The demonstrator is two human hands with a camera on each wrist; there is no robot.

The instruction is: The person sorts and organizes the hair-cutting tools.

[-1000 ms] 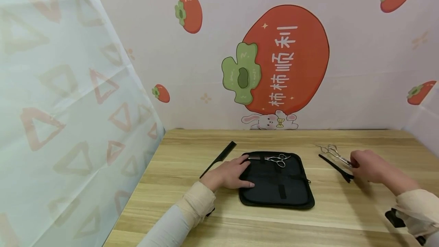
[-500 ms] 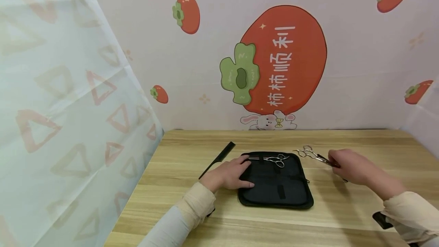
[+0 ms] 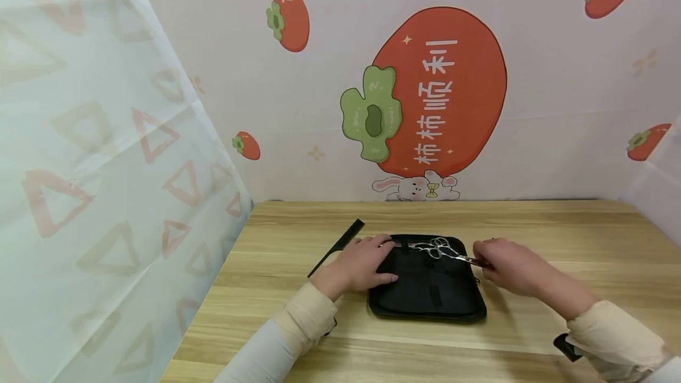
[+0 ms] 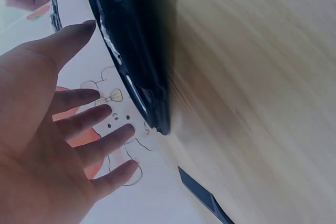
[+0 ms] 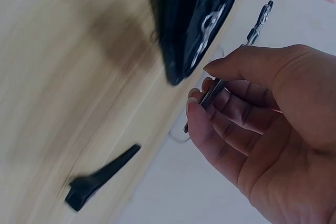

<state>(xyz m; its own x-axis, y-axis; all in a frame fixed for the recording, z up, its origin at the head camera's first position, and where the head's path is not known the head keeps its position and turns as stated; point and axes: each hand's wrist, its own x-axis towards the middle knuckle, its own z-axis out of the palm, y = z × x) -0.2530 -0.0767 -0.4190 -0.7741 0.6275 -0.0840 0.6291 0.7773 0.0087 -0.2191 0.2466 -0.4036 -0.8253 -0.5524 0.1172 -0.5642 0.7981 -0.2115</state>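
Observation:
A black zip case [image 3: 401, 297] lies opened flat on the table, with a pair of silver scissors [image 3: 420, 246] strapped along its far edge. My left hand [image 3: 363, 266], fingers spread and relaxed, is over the case's left side; whether it touches is unclear. Above the case's far right corner, my right hand [image 3: 509, 269] pinches a second pair of scissors [image 3: 467, 259] by the blades, finger loops pointing left. Those loops overlap the strapped scissors' handles in the head view. In the right wrist view, thumb and fingertips [image 5: 197, 116] close on the blades.
A black tail comb [image 3: 348, 235] lies left of the case, partly behind the left hand. On the table near the right hand is a black hair clip [image 5: 97, 179], hidden in the head view. A printed backdrop [image 3: 319, 93] stands behind the table.
My right hand has lifted the second scissors off the table and carried them left to the case. The left hand has shifted only slightly and stays at the case's left side.

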